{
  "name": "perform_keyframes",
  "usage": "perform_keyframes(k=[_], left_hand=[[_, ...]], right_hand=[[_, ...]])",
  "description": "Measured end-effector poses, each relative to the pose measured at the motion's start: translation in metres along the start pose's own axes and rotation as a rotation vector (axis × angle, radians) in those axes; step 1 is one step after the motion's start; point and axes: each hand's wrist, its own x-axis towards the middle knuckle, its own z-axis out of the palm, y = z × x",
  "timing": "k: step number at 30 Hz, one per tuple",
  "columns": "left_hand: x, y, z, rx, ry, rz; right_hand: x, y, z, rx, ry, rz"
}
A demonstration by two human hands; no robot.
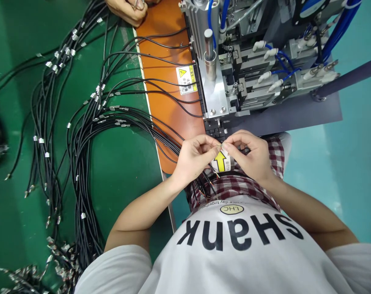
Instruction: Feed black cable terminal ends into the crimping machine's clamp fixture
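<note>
Black cables [165, 138] reach in under the left wrist and end close to the white shirt [234, 269], over checked cloth [234, 186] at the lap, with thin coloured wires showing at some tips. Just beyond those ends, the left hand [200, 155] has its thumb and fingers pinched together, and the right hand [249, 153] is pinched the same way, the fingertips of both meeting or nearly so; whatever sits between them is too small to make out. Behind and below the fingertips is a label with a yellow arrow [220, 161]. To the left, an orange board [170, 96] lies beside a green counter [124, 163], where the cables bend in a wide curve, many bearing small silver tags [95, 96]. Past the hands stands a metal machine [215, 98] with blue hoses [341, 30]; several single cables cross the board to its edge, near a warning sticker [187, 80]. Farthest off, at the top edge, another person's hand [128, 11] is partly in view, its fingers curled; I cannot tell what they hold.
</note>
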Motion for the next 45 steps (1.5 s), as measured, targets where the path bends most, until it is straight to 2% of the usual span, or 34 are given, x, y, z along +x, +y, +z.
perform_keyframes(k=[4,7,10,13,18,29,45], left_hand=[[0.000,0.001,0.001,0.050,-0.010,0.044],[0.000,0.001,0.002,0.227,0.030,0.185],[0.002,-0.001,0.000,0.493,0.113,0.363],[0.008,-0.005,-0.004,0.705,0.146,0.521],[0.025,-0.016,-0.011,0.918,0.178,0.672],[0.039,-0.026,-0.015,0.990,0.233,0.696],[0.042,-0.027,-0.017,0.958,0.172,0.694]], right_hand=[[0.000,0.004,0.003,0.059,-0.031,0.057],[0.000,0.011,0.004,0.135,-0.028,0.137],[0.001,0.022,0.002,0.228,0.028,0.233],[0.007,0.035,0.000,0.308,0.071,0.297],[0.020,0.053,0.003,0.356,0.072,0.356],[0.029,0.063,0.011,0.364,0.063,0.434],[0.029,0.070,0.011,0.324,0.051,0.398]])
